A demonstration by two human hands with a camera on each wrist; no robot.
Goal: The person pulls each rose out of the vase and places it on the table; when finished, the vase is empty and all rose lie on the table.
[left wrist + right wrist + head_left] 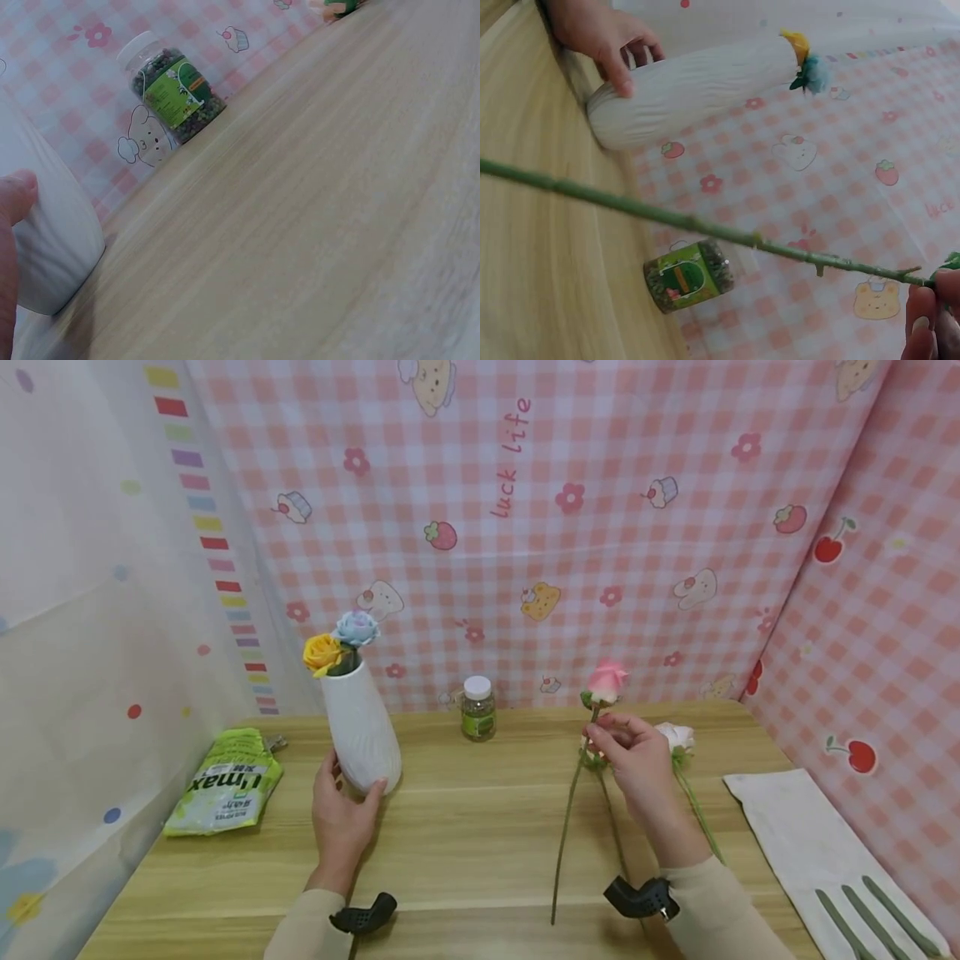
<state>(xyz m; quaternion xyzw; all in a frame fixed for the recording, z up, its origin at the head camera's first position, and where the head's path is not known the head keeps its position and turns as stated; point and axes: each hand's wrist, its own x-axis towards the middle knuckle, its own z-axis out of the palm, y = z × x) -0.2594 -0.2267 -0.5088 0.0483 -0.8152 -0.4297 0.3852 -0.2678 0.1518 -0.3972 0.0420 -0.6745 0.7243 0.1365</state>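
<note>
My left hand holds the lower part of a white ribbed vase, which stands on the table. A yellow rose and a light blue rose stick out of its mouth. On the right, my right hand pinches a pink rose by the stem just below the bloom. The long green stem hangs down towards the table. A white rose lies behind that hand, and another flower is mostly hidden by the fingers.
A white-lidded jar with a green label stands at the table's back edge. On the left lies a green and white bag. A white cloth with dark green stripes lies at the right. Checked fabric hangs behind the table.
</note>
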